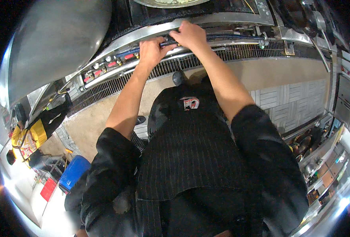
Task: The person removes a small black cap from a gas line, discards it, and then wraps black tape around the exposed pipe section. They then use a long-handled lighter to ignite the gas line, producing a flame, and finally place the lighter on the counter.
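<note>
Both of my hands are at the front edge of a stove point(159, 28), close together. My left hand point(150, 52) is closed around a dark tube point(168, 41) just under the metal edge, with its thumb pointing right. On the right end of the same tube, my right hand point(190, 36) is closed, its fingers bent over the edge. Blue hoses point(234, 36) run along the stove front on either side of my hands. Below them passes a shiny metal pipe point(230, 42). Red-handled valves point(112, 64) sit to the left of my left hand.
A large metal vessel point(60, 47) fills the upper left. A round pan point(171, 3) rests on the stove top. Below the pipe lies a floor grate point(119, 85). A person in yellow point(33, 138) stands far left, near a blue barrel point(75, 172). Shelves point(325, 170) hold kitchenware at right.
</note>
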Tool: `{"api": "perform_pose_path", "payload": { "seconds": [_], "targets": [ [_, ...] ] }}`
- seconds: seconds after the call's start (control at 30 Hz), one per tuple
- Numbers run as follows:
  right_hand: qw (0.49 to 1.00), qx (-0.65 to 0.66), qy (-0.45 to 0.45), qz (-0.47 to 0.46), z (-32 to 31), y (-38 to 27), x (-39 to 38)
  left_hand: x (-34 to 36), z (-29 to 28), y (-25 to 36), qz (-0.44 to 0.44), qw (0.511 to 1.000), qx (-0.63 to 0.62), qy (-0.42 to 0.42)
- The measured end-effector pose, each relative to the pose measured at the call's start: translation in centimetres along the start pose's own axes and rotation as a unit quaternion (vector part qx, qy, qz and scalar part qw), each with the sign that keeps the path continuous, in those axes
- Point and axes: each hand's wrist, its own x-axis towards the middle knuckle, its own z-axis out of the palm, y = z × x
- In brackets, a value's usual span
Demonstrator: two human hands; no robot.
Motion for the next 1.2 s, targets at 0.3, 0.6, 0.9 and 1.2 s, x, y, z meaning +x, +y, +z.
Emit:
{"api": "perform_pose_path", "payload": {
  "seconds": [0.3, 0.6, 0.9, 1.2],
  "targets": [
    [0.971, 0.202, -0.110, 0.057, 1.7, -0.3, 5.1, 0.3, 0.6, -1.9, 0.013, 0.992, -0.121, -0.027],
    [0.941, 0.338, 0.011, 0.021, 5.7, 3.5, -11.9, 3.2, 0.7, -2.6, 0.002, 0.974, -0.183, -0.133],
    [0.956, 0.107, 0.264, -0.076, 0.5, 3.2, -5.8, 1.0, 0.7, -0.3, 0.035, 0.998, -0.045, -0.023],
    [0.964, 0.095, -0.237, 0.074, 3.6, 0.4, 7.9, 0.3, 1.5, -0.7, 0.024, 0.998, -0.058, -0.015]
  ]
}}
